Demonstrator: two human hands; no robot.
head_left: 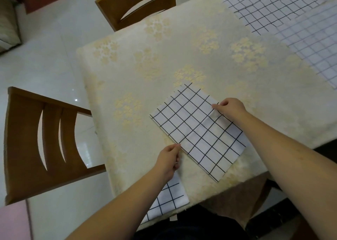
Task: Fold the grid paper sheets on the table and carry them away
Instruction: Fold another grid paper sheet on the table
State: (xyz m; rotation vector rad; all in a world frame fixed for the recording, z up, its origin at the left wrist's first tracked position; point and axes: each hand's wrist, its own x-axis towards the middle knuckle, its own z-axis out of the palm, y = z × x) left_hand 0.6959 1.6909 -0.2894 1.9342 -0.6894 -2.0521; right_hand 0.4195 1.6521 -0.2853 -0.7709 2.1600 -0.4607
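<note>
A folded white sheet with a black grid point(197, 130) lies flat on the table near its front edge. My left hand point(168, 160) pinches the sheet's near left edge. My right hand point(230, 108) pinches its far right edge, where a small flap is lifted. A second folded grid sheet point(168, 201) lies at the table's front edge, partly hidden under my left forearm. More grid sheets point(284, 19) lie spread out and overlapping at the table's far right.
The table wears a cream cloth with pale yellow flowers point(164, 61). One wooden chair point(45, 141) stands at the left, another point(135, 4) at the far side. A white tiled floor point(45, 48) lies to the left.
</note>
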